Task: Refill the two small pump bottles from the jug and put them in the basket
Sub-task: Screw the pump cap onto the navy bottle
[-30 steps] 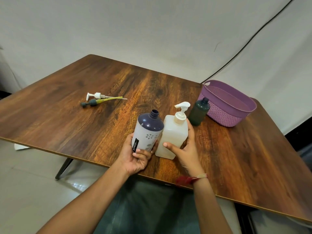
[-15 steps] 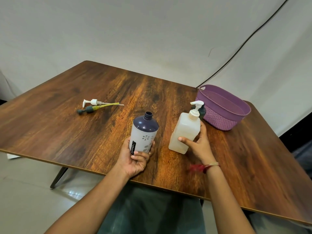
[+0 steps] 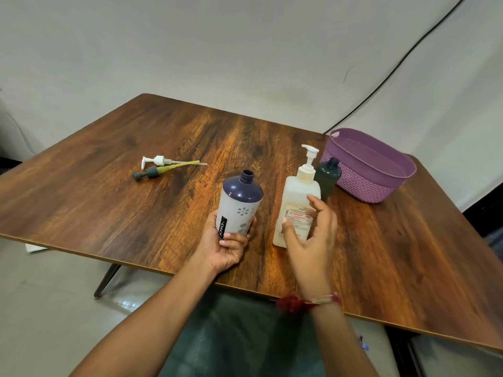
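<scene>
Head view shows your left hand [image 3: 227, 242] wrapped around the lower body of the grey bottle with the dark blue shoulder [image 3: 239, 206], holding it tilted slightly above the near part of the wooden table [image 3: 114, 202]; its neck is uncapped. Your right hand [image 3: 313, 235] has its fingers spread and loose, grasping nothing, hovering just in front of the white pump bottle [image 3: 298, 202]; you cannot tell from this angle whether a fingertip brushes its label. That white bottle stands upright on the table with its pump head fitted. Just behind it, partly hidden, stands a small dark green bottle [image 3: 328, 176] with an open neck, close against the purple basket [image 3: 364, 175], which sits near the table's far right corner. You see nothing in the visible part of the basket, so neither bottle is in it. Well apart, on the left of the table, two loose pump heads lie side by side: a white one [image 3: 156, 161] and a dark grey one with a yellowish tube [image 3: 160, 172]. A red thread band [image 3: 302, 303] circles your right wrist.
</scene>
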